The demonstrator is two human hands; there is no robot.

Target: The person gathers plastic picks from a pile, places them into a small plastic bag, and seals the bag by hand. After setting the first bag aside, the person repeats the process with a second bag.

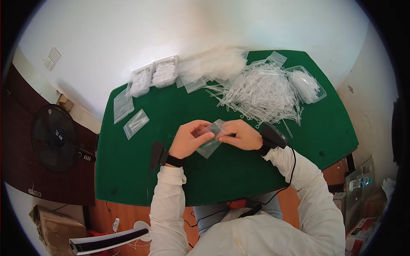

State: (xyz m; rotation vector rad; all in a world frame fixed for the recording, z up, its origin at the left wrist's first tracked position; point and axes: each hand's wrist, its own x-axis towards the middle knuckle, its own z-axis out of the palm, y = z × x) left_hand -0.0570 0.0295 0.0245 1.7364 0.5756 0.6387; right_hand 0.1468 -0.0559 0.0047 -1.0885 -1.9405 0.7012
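Note:
A clear plastic zip bag (209, 147) is held between my two hands over the middle of the green table. My left hand (188, 139) pinches its left side, thumb on top. With thumb and fingers closed, my right hand (241, 134) grips the bag near its upper right edge. No contents show through the bag's visible part. To the left lies a small zip bag with white sticks inside (137, 123). Beyond my right hand rises a big heap of thin clear-white plastic sticks with looped ends (262, 91).
Two clear trays of short white pieces (165, 72) stand at the back left, beside a flat clear bag (123, 106). A pile of clear bags (213, 64) lies at the back. Another filled tray (305, 85) sits at the right. A black fan (54, 137) stands left of the green table (128, 170).

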